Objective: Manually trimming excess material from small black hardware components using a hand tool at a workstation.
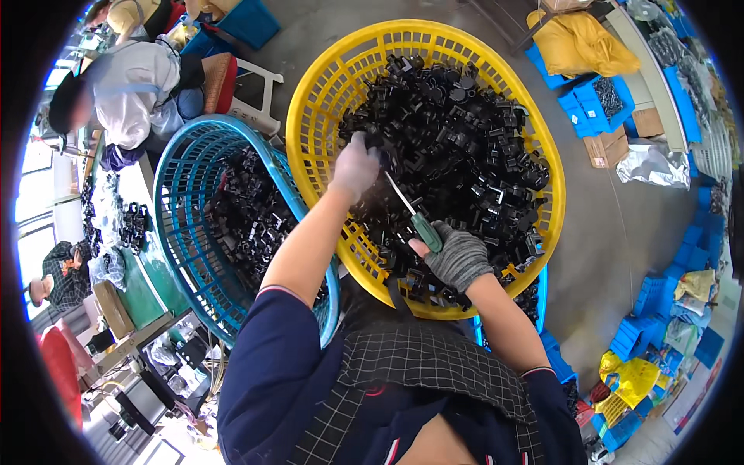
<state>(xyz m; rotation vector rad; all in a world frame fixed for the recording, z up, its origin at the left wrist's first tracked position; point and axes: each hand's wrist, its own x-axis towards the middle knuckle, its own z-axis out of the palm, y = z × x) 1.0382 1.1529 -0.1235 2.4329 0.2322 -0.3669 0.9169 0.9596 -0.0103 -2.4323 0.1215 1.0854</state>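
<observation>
Two oval plastic baskets, both heaped with small black moulded plastic parts: yellow basket (310, 101) at 12 o'clock, blue basket (174, 167) at 9 o'clock. Left hand (355, 164), gloved, closed on one black part (385, 147) over the yellow basket's heap. Right hand (459, 256), in a grey knit glove, grips a green-handled screwdriver (415, 215), its tip toward that part. Another seated person (132, 85) at 10 o'clock.

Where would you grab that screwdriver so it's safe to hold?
Probably by the green handle of the screwdriver, coming from the near side, as the gloved right hand does. The handle is thick; the thin metal shaft points away toward the left hand.
</observation>
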